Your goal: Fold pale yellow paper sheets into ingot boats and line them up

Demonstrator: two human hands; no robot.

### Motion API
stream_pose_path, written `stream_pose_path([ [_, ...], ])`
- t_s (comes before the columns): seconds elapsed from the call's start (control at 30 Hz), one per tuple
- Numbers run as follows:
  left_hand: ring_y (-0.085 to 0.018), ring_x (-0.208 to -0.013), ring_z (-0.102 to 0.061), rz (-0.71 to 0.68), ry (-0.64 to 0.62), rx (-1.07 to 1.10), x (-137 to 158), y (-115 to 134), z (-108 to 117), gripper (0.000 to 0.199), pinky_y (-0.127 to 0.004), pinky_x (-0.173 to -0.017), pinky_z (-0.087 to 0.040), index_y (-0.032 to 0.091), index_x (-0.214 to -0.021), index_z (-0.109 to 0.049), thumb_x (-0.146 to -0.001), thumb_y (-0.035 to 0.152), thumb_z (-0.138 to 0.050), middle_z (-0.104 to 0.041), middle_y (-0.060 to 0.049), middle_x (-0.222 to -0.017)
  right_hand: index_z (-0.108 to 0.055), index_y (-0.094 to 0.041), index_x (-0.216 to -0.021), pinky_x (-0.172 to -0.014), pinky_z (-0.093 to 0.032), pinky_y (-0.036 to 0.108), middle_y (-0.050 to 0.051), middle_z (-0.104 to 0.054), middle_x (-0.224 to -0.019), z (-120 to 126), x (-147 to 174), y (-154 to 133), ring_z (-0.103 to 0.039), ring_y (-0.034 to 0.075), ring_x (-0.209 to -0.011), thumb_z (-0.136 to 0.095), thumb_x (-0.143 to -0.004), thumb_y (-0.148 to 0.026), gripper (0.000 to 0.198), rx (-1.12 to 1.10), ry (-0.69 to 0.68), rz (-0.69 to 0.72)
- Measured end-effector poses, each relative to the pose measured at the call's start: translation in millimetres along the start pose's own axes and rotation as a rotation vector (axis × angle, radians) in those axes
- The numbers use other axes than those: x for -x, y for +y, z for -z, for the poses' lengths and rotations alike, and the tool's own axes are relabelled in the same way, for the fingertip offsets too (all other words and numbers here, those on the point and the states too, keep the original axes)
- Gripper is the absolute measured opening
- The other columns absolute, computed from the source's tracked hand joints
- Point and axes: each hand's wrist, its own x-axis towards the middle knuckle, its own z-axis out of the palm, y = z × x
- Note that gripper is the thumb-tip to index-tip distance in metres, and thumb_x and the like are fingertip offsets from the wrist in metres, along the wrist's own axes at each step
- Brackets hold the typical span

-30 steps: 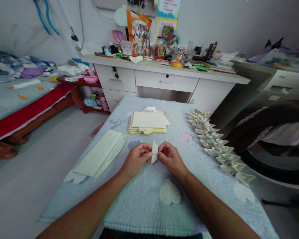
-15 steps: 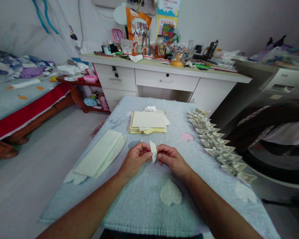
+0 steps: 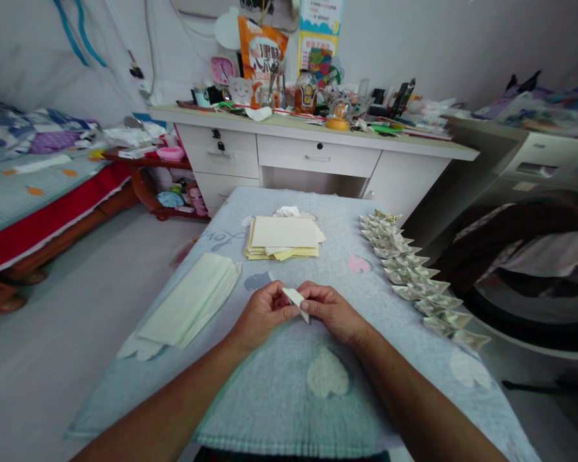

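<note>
Between my two hands, over the middle of the cloth, is a small folded piece of pale paper (image 3: 295, 297). My left hand (image 3: 266, 310) pinches its left side with thumb and fingers. On the other side my right hand (image 3: 326, 309) grips it the same way. The paper is tilted, its upper end to the left and its lower end to the right. Beyond the hands lies a stack of cream and yellow paper (image 3: 284, 232). To the left is a pile of pale green paper sheets (image 3: 190, 300). Folded paper boats (image 3: 409, 271) stand in a row at the right.
A blue patterned cloth (image 3: 250, 398) covers the table. Behind it stands a white desk (image 3: 318, 154) crowded with a jar, a pink clock and an orange bag. A washing machine (image 3: 534, 167) is at the right, a bed (image 3: 38, 186) at the left.
The folded paper has turned from nearly upright to a slant, its top leaning left. Both hands have shifted slightly and come closer together, still holding it. The view has moved a little.
</note>
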Motion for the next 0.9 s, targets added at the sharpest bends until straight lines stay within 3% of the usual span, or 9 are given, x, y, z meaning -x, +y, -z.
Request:
stream_pose_path([
  [0.23,-0.011,-0.066,-0.059,0.008,-0.013,-0.057,0.3,1.4,-1.6,0.045,-0.021,-0.062,-0.046,0.017,-0.103,-0.054,-0.067,0.027,-0.079,-0.062,0.002,-0.08,-0.059,-0.017,-0.082,-0.059,-0.032,0.022,-0.004,-0.049,-0.067,0.3,1.0,-0.8,-0.041,0.009,-0.06,-0.069,-0.077,-0.047,0.032,-0.035,-0.053,-0.09],
  [0.37,-0.017,-0.074,-0.065,-0.006,-0.049,-0.053,-0.9,-3.5,0.6,0.036,-0.03,-0.073,-0.051,0.015,-0.101,-0.057,-0.072,0.029,-0.074,-0.066,-0.003,-0.084,-0.059,-0.016,-0.081,-0.058,-0.032,0.022,-0.004,-0.049,-0.065,-0.3,-0.5,1.1,-0.041,0.008,-0.058,-0.07,-0.076,-0.046,0.032,-0.053,-0.018,-0.102],
  [0.63,-0.017,-0.078,-0.064,-0.054,0.063,-0.247,-2.2,-8.9,3.6,0.035,-0.029,-0.073,-0.051,0.015,-0.101,-0.062,-0.072,0.032,-0.074,-0.067,-0.004,-0.086,-0.062,-0.016,-0.083,-0.058,-0.037,0.022,-0.003,-0.053,-0.071,-0.2,-2.7,4.3,-0.046,0.008,-0.059,-0.072,-0.075,-0.041,0.029,-0.091,0.01,-0.096],
  [0.9,-0.016,-0.073,-0.063,-0.071,0.07,-0.421,1.4,1.6,-0.9,0.031,-0.025,-0.067,-0.048,0.016,-0.095,-0.064,-0.073,0.036,-0.073,-0.067,-0.003,-0.083,-0.059,-0.016,-0.081,-0.058,-0.037,0.021,-0.004,-0.054,-0.069,4.3,-2.3,6.9,-0.047,0.007,-0.058,-0.075,-0.072,-0.039,0.029,-0.109,-0.004,-0.118],
])
